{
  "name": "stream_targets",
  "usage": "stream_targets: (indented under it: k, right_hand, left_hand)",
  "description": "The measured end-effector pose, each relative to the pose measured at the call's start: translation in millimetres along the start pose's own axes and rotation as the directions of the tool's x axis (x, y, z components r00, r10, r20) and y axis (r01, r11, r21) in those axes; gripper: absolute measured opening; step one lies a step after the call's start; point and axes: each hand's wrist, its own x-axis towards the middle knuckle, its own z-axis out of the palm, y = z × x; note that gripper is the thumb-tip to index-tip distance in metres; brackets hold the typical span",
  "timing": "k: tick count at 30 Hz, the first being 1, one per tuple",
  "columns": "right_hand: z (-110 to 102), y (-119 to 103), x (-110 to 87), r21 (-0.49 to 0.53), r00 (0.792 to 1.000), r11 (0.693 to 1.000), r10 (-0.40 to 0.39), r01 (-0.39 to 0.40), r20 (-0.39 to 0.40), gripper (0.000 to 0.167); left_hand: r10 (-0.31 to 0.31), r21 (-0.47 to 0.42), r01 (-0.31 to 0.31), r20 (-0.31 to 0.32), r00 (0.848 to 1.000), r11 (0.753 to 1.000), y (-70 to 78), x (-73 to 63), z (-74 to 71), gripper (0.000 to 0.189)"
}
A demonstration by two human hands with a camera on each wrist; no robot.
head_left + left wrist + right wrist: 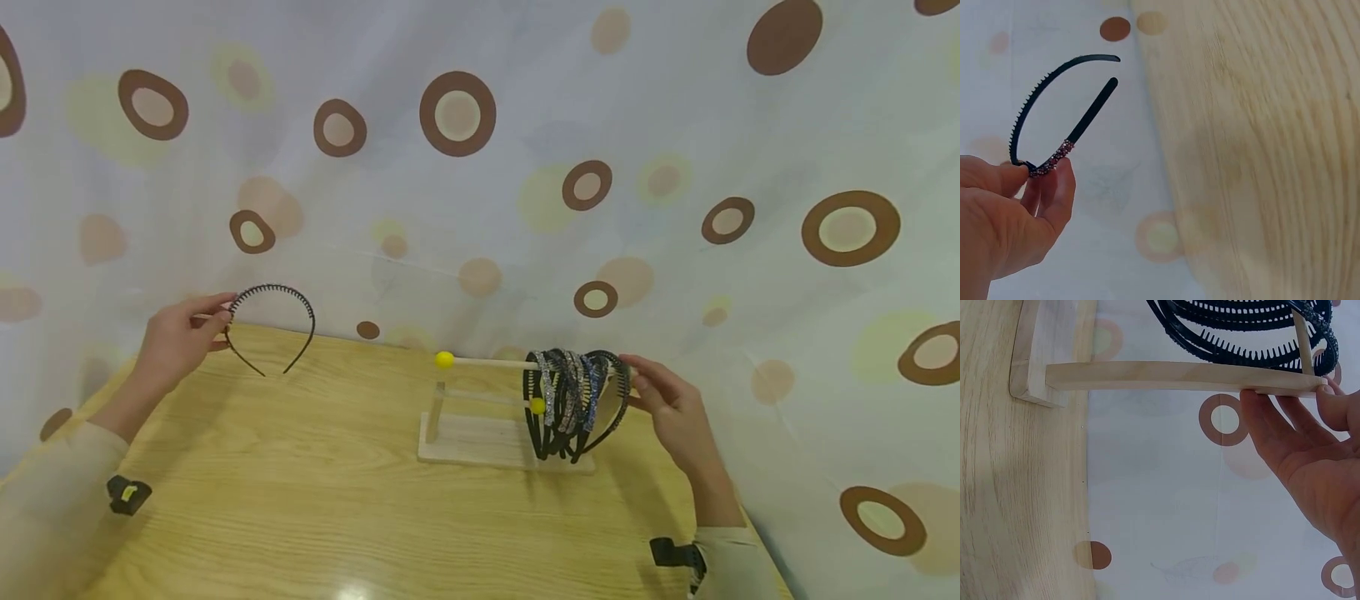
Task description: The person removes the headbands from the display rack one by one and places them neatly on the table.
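My left hand pinches a thin black headband with small teeth inside, held up over the table's far left side. The left wrist view shows reddish glitter stones on this headband where my fingers grip it; its ends point away from the hand. To the right stands a wooden rack with yellow balls on its rod ends. Several black headbands, some with silver or blue glitter, hang bunched at the right part of its rods. My right hand holds the top of the rack's upright between thumb and fingers.
The wooden table ends against a pale curtain with brown and beige dots. Black wrist straps are on both sleeves. A yellow ball caps the rear rod's left end.
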Motion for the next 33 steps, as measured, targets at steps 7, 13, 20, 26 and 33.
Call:
stream_targets:
  k: [7,13,20,26,33]
  right_hand:
    - [5,2,1.8,0.023,1.000,1.000,0.008,-0.009,0.014,0.037]
    - [6,6,0.9,0.013,0.999,1.000,0.011,-0.011,0.030,0.037]
    - [-2,7,-0.1,-0.017,1.000,1.000,0.002,-0.001,0.015,0.037]
    - [0,5,0.7,0.005,1.000,1.000,-0.003,0.003,0.011,0.038]
    - [1,3,0.9,-0.004,1.000,1.000,-0.010,0.010,0.005,0.038]
  left_hand:
    - [-0.107,-0.051,0.108,0.031,0.994,0.993,-35.0,9.1,-19.1,0.045]
    - [-0.141,-0.092,0.145,0.051,0.989,0.985,-59.7,12.9,-24.6,0.044]
    - [-0.170,-0.138,0.186,0.123,0.978,0.973,-79.6,29.3,-22.7,0.045]
    - [-0.198,-0.168,0.235,0.212,0.957,0.957,-91.8,40.9,-29.9,0.052]
    - [-0.266,-0.216,0.340,0.311,0.913,0.915,-100.7,43.9,-41.8,0.061]
